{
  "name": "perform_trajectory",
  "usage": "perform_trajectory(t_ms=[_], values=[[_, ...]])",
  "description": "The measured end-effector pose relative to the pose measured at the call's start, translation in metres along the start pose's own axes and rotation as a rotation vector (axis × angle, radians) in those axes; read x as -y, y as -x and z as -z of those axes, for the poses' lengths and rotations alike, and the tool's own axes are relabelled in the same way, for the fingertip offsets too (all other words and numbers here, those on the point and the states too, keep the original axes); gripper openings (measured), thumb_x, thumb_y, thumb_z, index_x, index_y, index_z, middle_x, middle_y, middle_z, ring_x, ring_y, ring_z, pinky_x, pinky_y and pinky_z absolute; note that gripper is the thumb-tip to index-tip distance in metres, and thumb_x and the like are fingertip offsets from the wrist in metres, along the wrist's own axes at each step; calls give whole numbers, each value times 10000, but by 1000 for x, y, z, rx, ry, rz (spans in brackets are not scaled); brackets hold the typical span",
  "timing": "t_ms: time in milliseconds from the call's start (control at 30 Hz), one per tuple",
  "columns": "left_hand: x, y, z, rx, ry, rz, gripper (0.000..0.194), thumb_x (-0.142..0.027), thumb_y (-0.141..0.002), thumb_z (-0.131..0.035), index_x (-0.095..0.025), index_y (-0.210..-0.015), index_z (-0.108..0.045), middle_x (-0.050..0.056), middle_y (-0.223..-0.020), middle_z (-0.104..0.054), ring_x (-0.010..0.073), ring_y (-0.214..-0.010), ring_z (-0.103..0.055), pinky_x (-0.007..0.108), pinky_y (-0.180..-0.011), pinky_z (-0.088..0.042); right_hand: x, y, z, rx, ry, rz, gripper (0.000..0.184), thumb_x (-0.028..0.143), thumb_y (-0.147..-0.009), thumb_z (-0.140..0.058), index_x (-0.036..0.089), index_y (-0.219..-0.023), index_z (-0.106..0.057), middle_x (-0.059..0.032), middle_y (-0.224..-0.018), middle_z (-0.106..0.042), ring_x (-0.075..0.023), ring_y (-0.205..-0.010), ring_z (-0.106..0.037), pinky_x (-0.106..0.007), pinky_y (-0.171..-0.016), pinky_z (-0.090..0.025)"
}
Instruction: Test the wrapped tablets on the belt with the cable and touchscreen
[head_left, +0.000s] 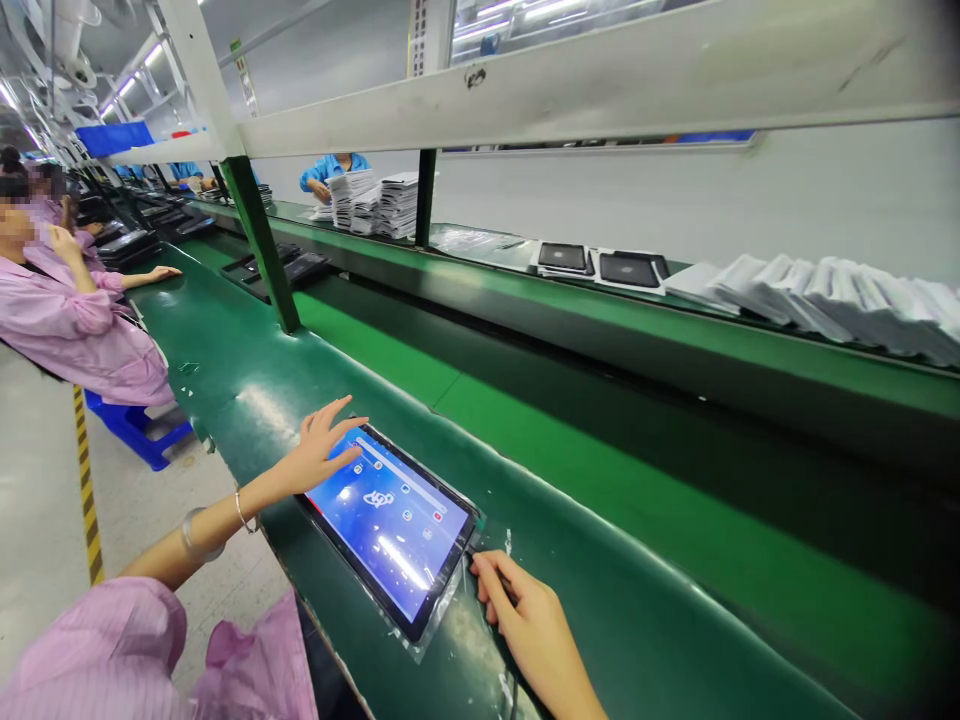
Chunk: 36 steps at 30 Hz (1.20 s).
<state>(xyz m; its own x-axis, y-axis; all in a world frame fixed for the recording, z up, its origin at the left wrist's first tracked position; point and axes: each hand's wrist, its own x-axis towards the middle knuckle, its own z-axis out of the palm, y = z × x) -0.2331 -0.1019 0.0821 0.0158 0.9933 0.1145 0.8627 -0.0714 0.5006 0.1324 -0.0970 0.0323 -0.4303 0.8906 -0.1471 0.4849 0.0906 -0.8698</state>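
Note:
A tablet (390, 520) lies flat on the green workbench, its lit blue screen showing app icons and a white figure. Clear plastic film sticks out past its lower right edges. Over the tablet's far left end, my left hand (326, 445) is spread open, fingers apart above or lightly on the screen; contact is hard to tell. My right hand (521, 605) is closed at the tablet's right edge, pinching the end of a black cable (514, 690) that trails down toward the front of the bench. Whether the plug sits in the tablet is hidden by the fingers.
A green conveyor belt (480, 400) runs behind the bench (630, 610). A green post (259, 245) rises at the bench's back edge. Beyond are black tablets in white trays (628, 268) and white stacks (832, 295). A co-worker in pink (82, 320) sits at the left.

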Motion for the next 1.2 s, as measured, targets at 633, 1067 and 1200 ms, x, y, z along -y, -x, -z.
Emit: perform_trajectory(t_ms=[633,1067,1200], values=[[48,-30,-16,-16,358,325,762,-499,-788,-816,-222,-1435,-525,105,-1254,-660,233,-1076,-646,370,-909,-563,0,0,2,6,-4,30,491,639,-956,-391,241,-749,-592,-4,-592,-611,-201,-525,-606,-325,-609,-500],[-90,-12,-28,158,-96,-419,958,-728,-813,-726,-234,-1571,-410,161,-1673,-333,384,-1568,-252,633,-1297,-57,-13,-4,2,-40,97,147,465,543,-983,-420,219,-1035,-749,-22,-643,-701,-243,-584,-704,-318,-619,-559],[-142,-13,-60,282,-254,-722,882,-631,-827,-748,-98,-1477,-481,212,-1434,-592,358,-1371,-526,595,-1315,-45,-21,1,6,-109,327,340,421,447,-1017,-408,254,-976,-779,-71,-873,-815,-296,-752,-793,-325,-611,-594]])
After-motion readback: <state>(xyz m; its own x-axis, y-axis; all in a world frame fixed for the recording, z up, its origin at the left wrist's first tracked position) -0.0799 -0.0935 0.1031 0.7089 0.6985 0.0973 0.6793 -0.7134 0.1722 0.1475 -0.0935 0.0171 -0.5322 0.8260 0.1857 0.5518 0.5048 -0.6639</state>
